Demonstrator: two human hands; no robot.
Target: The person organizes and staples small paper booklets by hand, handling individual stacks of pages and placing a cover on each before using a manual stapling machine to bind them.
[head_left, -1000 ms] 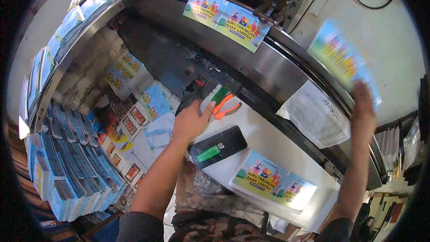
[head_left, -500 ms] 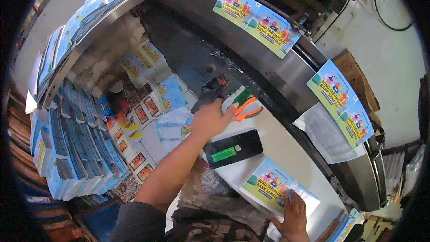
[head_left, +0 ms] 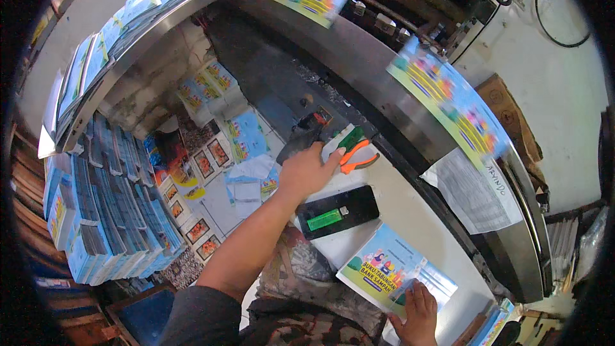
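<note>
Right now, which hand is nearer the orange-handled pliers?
Left. The left hand is close by the pliers, on their left; the right hand is farther, below and rightward, at the printed stack.

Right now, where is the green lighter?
In the head view, the lighter lies on the black phone, just below and right of the left hand.

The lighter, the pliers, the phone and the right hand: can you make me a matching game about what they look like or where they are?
Column one:
1. Lighter
2. Pliers
3. Phone
4. Right hand

Column two:
A. Has orange handles
B. Rests on a stack of printed covers
C. Green, lying on something black
D. Black, lying flat on the white tabletop

Right pairs: 1-C, 2-A, 3-D, 4-B.
</note>
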